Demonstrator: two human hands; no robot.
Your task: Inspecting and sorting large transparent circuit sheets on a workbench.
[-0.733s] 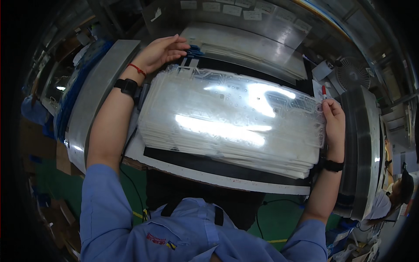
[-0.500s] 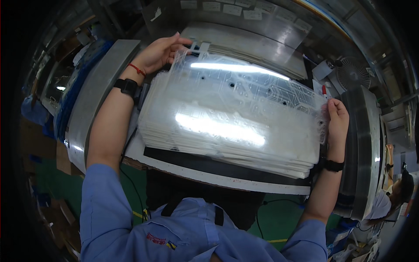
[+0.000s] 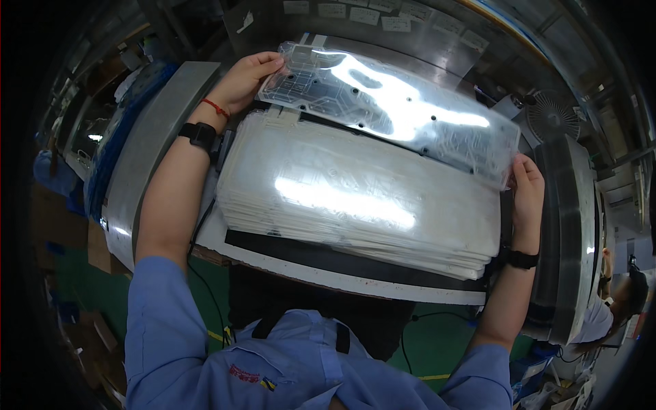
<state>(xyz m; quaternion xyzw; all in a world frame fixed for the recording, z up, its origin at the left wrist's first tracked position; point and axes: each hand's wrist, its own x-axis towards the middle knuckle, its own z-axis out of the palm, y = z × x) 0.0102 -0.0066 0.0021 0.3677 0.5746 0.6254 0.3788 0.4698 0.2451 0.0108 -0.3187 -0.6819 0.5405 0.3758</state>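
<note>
Between my hands hangs a clear plastic sheet [image 3: 321, 92] printed with fine circuit-like lines and dotted with dark holes, shining under the light. My left hand [image 3: 247, 78] pinches its left end between thumb and fingers. At its right end, my right hand [image 3: 528, 181] is closed on the lower corner. Nearer to me lies a thick stack of similar translucent sheets [image 3: 424, 198], its layers slightly uneven along the front. The held sheet is tilted up beyond the stack's far edge and covers most of what lies behind it.
The stack rests on a dark mat on a white-edged table [image 3: 342, 281]. Metal-topped stacks flank it, a grey slab [image 3: 167, 137] at left and dark layered sheets [image 3: 570, 225] at right. A fan [image 3: 552, 116] stands at the back right. Another person [image 3: 618, 307] is at far right.
The printed sheet has moved away from me off the stack and tipped up. My left fingers, spread near its corner before, now grip its edge. My right hand has barely moved.
</note>
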